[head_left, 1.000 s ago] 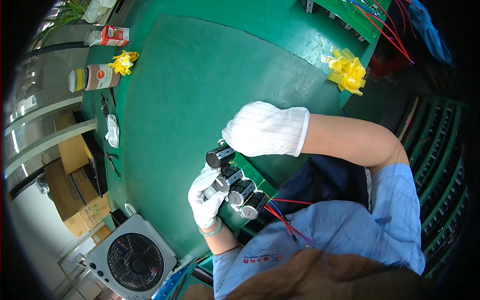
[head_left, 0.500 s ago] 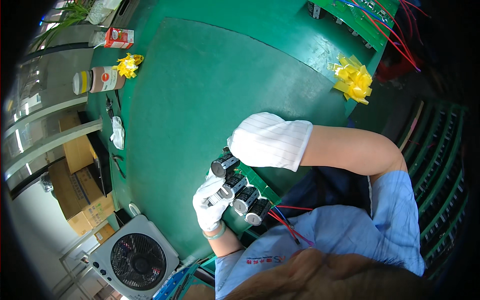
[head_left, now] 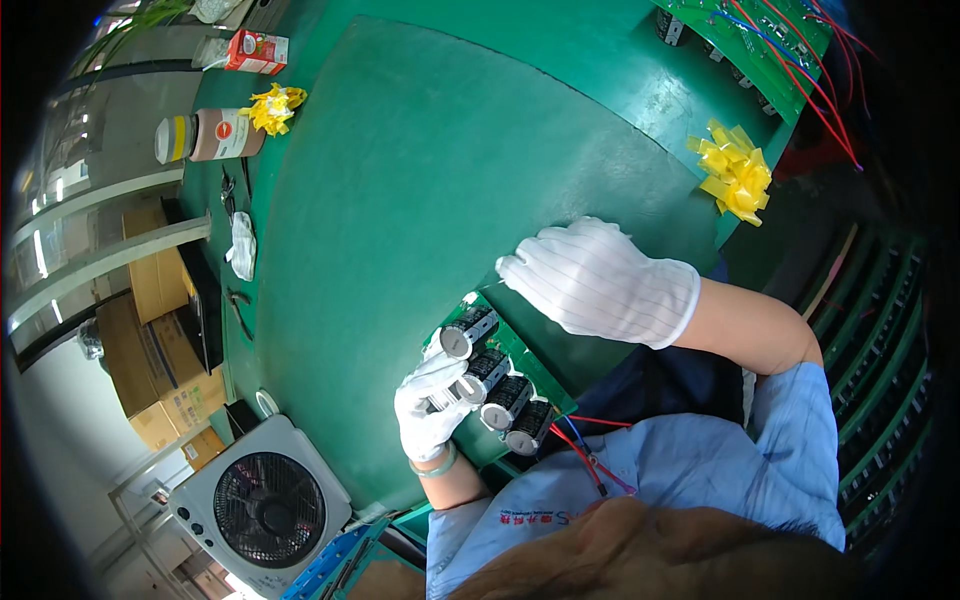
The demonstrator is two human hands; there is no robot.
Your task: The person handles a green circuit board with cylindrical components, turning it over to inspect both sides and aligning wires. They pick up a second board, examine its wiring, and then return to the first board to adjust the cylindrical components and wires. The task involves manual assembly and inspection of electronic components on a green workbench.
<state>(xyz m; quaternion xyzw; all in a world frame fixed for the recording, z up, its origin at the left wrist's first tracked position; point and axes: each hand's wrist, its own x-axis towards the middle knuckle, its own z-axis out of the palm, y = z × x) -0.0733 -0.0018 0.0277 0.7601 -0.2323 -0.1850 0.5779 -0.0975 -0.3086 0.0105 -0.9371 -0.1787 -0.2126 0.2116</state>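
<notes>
A green circuit board [head_left: 527, 357] with several large black cylindrical capacitors [head_left: 485, 374] is tilted close to my body. My left hand [head_left: 432, 405], in a white glove, grips it by its left side, with the fingers partly hidden by the capacitors. Red and blue wires [head_left: 590, 455] trail from the board's near end toward my shirt. Just beyond the board's far right edge, apart from it, is my right hand [head_left: 600, 285] in a striped white glove. Its thumb and forefinger are pinched together; whatever is between them is too small to make out.
Crumpled yellow tape [head_left: 735, 172] lies at the table's right edge, near another wired circuit board [head_left: 755, 40]. Along the left edge are a jar [head_left: 225, 134], a red carton [head_left: 257, 52], more yellow tape [head_left: 272, 108], a white glove [head_left: 241, 246] and pliers [head_left: 238, 312]. A fan [head_left: 268, 508] stands lower left.
My right hand has drawn off the board's far end, rightward, uncovering that corner. My left hand still holds the board. The whole view has shifted slightly.
</notes>
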